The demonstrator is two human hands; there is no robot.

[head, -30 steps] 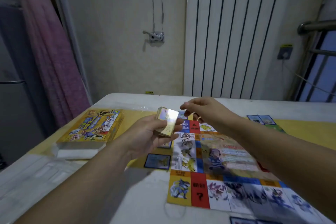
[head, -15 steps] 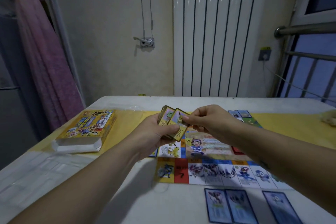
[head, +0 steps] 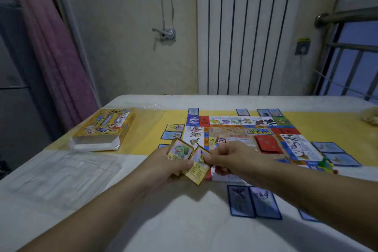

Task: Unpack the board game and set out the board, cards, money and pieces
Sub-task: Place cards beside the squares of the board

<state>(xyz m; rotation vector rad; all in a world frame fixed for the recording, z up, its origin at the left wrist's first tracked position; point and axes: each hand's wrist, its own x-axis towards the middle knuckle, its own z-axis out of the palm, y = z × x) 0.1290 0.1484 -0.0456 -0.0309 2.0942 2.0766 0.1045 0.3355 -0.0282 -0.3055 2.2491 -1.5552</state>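
My left hand (head: 164,168) grips the deck (head: 181,150), my right hand (head: 231,159) pinches one card (head: 198,171), seemingly touching it, over the near-left corner of the board (head: 231,135).

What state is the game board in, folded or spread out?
Spread out: the game board lies flat on the table, squares showing along its far, left and right edges, blue cards laid beside it.

Both forearms extended forward, left hand (head: 163,166) curled round card stack (head: 181,149), right hand (head: 231,159) pinching single card (head: 196,170), hands close together
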